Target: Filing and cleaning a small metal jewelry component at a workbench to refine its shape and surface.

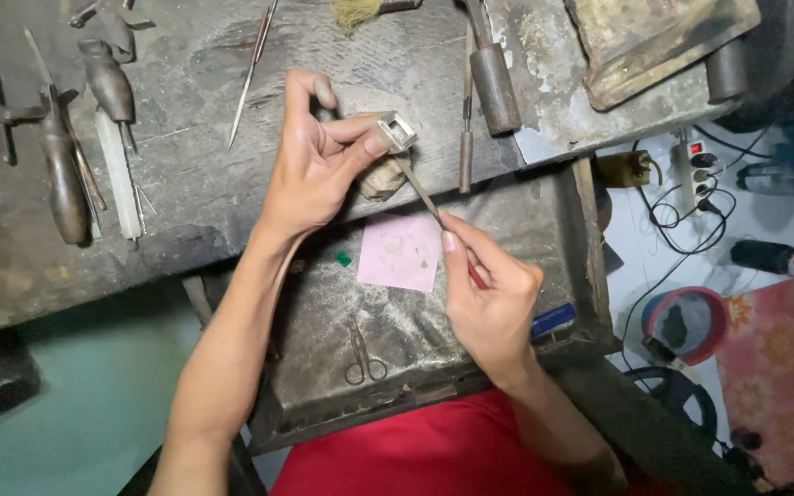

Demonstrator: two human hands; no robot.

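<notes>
1. Ring [398,130] first, though it is small: a chunky silver piece with a square top, pinched between the thumb and forefinger of the left hand [319,156] and braced against a worn wooden peg [382,177] that juts from the bench edge. I'd judge the peg is there to steady the metal against pressure.
2. Workbench [186,184], scarred grey timber, fills the upper left. Its front edge runs just under the left wrist, so that hand leans on solid support.
3. Below it a metal catch tray [544,197] sits over the person's lap; its raised rim hems in the right hand [489,298], leaving free movement mostly up and toward the ring.
4. The right hand is closed around a thin file [420,188], forefinger laid along the shaft, red handle tucked into the palm. The tip meets the ring's underside. That pen-like hold looks chosen for fine control.
5. Wooden-handled gravers [66,174] lie left on the bench, well apart from both hands; a second file [466,138] rests just right of the ring.
6. A pink paper square [401,253] lies in the tray beneath the work.
7. Small scissors [361,354] sit near the tray's front lip.
8. A tiny green stone [344,259] rests beside the paper.
</notes>
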